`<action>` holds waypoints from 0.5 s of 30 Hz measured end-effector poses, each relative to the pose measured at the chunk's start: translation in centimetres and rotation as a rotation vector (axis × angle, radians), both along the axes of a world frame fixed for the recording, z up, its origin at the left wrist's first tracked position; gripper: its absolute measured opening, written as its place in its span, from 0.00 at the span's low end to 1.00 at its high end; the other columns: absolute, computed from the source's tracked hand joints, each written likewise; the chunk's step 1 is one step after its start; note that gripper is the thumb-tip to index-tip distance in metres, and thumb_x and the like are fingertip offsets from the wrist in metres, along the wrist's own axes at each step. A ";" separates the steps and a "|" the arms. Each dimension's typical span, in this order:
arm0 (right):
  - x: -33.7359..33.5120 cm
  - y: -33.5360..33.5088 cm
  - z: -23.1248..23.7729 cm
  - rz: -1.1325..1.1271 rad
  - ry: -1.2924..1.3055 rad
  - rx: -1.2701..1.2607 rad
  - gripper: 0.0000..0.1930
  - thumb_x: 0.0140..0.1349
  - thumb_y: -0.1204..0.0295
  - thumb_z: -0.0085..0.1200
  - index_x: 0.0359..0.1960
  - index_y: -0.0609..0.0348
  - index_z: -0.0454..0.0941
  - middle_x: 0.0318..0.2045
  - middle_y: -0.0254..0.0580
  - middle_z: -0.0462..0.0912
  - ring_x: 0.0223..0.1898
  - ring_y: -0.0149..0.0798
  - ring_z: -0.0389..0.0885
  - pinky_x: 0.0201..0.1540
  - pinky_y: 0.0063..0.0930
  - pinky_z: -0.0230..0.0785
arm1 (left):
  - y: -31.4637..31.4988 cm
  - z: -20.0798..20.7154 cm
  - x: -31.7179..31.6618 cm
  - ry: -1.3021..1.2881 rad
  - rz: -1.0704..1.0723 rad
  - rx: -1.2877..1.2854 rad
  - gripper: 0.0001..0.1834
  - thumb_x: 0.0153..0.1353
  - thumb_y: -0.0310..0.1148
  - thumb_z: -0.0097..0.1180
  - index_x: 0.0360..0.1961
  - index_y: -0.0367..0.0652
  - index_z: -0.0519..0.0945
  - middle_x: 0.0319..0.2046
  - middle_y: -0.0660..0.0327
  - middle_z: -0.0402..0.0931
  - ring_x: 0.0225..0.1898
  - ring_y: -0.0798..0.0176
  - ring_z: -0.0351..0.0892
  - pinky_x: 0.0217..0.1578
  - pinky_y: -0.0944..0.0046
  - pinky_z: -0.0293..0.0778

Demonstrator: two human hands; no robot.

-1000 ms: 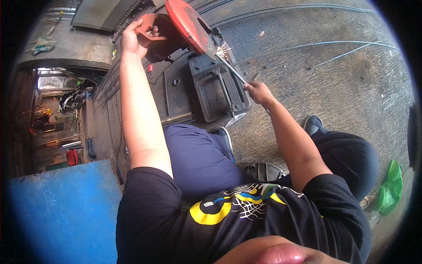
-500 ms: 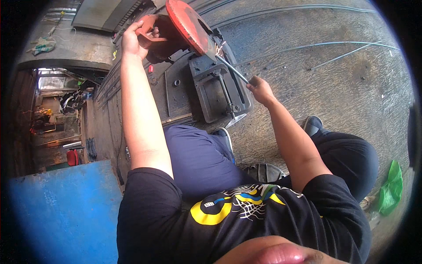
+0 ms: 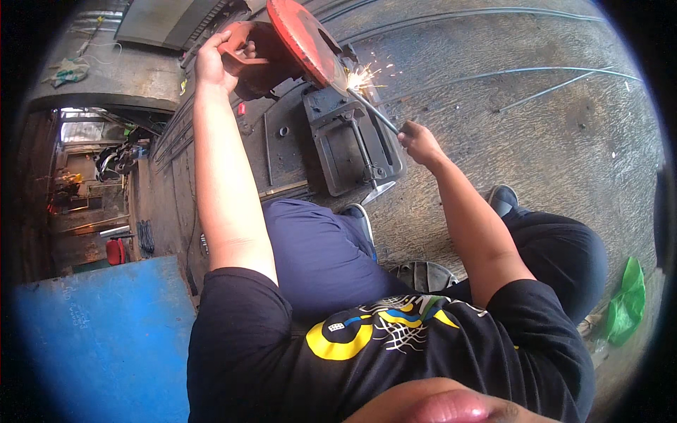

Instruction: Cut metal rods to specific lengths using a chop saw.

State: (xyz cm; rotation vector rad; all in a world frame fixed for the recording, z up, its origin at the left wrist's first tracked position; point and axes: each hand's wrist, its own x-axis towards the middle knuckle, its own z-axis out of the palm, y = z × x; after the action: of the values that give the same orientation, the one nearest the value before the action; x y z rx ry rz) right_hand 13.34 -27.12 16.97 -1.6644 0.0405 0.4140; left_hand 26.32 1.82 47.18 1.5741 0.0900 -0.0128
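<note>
My left hand (image 3: 216, 65) is wrapped round the red handle of a chop saw (image 3: 305, 44), whose round red guard is scuffed. A thin metal rod (image 3: 375, 113) is pinched in my right hand (image 3: 420, 144). The rod's far end reaches under the guard at the saw. Bright sparks (image 3: 360, 77) fly from that spot; the cutting edge itself is hidden. Beneath lies the saw's dark metal base (image 3: 347, 169), with a clamp screw (image 3: 361, 144) along it and a pale triangular crank (image 3: 377, 192) at its near end.
Long thin rods (image 3: 493, 12) run across the worn floor at the far side. A metal ring (image 3: 283, 132) and a short bar (image 3: 268, 149) lie left of the base. A blue sheet (image 3: 106, 338) stands at the near left. A green plastic bag (image 3: 626, 303) lies at the right.
The sparks at the rod's far end have grown from a faint spot to a bright spray. My hands, the saw and the rod have barely moved.
</note>
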 end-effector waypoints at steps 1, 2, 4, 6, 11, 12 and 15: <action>0.0 0.0 0.0 0.006 0.002 0.002 0.09 0.60 0.69 0.53 0.37 0.63 0.74 0.26 0.40 0.79 0.27 0.34 0.75 0.32 0.30 0.68 | 0.0 0.0 0.0 -0.002 -0.001 0.009 0.25 0.60 0.37 0.43 0.53 0.28 0.65 0.44 0.45 0.70 0.42 0.49 0.75 0.45 0.52 0.74; -0.1 0.0 0.1 0.002 0.035 0.028 0.09 0.61 0.69 0.52 0.36 0.63 0.73 0.23 0.37 0.76 0.24 0.31 0.71 0.29 0.29 0.65 | -0.1 0.1 -0.1 -0.002 -0.002 0.009 0.25 0.60 0.37 0.43 0.53 0.28 0.65 0.44 0.45 0.70 0.42 0.49 0.75 0.45 0.52 0.74; -0.1 0.0 0.1 -0.002 0.069 0.054 0.09 0.62 0.68 0.51 0.34 0.63 0.73 0.21 0.34 0.74 0.21 0.28 0.68 0.25 0.28 0.63 | -0.2 0.1 -0.2 0.000 0.016 0.014 0.25 0.60 0.37 0.43 0.53 0.27 0.65 0.43 0.46 0.70 0.42 0.49 0.75 0.45 0.52 0.74; 0.0 0.0 0.1 0.043 0.160 0.080 0.09 0.63 0.68 0.49 0.32 0.62 0.73 0.19 0.34 0.73 0.19 0.29 0.67 0.23 0.28 0.62 | -0.4 0.2 -0.3 0.007 0.009 0.020 0.25 0.60 0.37 0.43 0.53 0.27 0.65 0.43 0.45 0.71 0.42 0.49 0.75 0.45 0.52 0.74; -0.1 0.5 0.0 0.029 0.145 0.080 0.10 0.63 0.67 0.48 0.30 0.62 0.73 0.16 0.33 0.70 0.17 0.29 0.66 0.20 0.27 0.59 | -0.6 0.3 -0.5 0.011 0.012 0.029 0.25 0.60 0.37 0.42 0.53 0.27 0.65 0.44 0.45 0.71 0.42 0.51 0.76 0.44 0.52 0.74; -0.2 0.5 0.0 0.018 0.176 0.096 0.10 0.64 0.67 0.47 0.29 0.62 0.73 0.16 0.33 0.70 0.16 0.29 0.66 0.18 0.28 0.58 | -0.6 0.3 -0.5 0.012 0.017 0.032 0.25 0.60 0.37 0.42 0.53 0.28 0.65 0.44 0.45 0.71 0.42 0.51 0.76 0.44 0.52 0.74; -0.5 0.3 0.4 0.044 0.194 0.120 0.11 0.65 0.67 0.46 0.29 0.62 0.73 0.16 0.33 0.69 0.15 0.29 0.65 0.17 0.28 0.57 | -0.6 0.2 -0.5 0.012 0.029 0.032 0.25 0.61 0.37 0.42 0.54 0.28 0.65 0.45 0.45 0.71 0.42 0.51 0.76 0.44 0.52 0.74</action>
State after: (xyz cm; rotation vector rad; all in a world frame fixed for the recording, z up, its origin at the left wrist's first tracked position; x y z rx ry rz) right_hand 12.86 -26.86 17.42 -1.5053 0.1209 0.6001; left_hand 25.82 1.19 47.37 1.6043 0.1230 0.0023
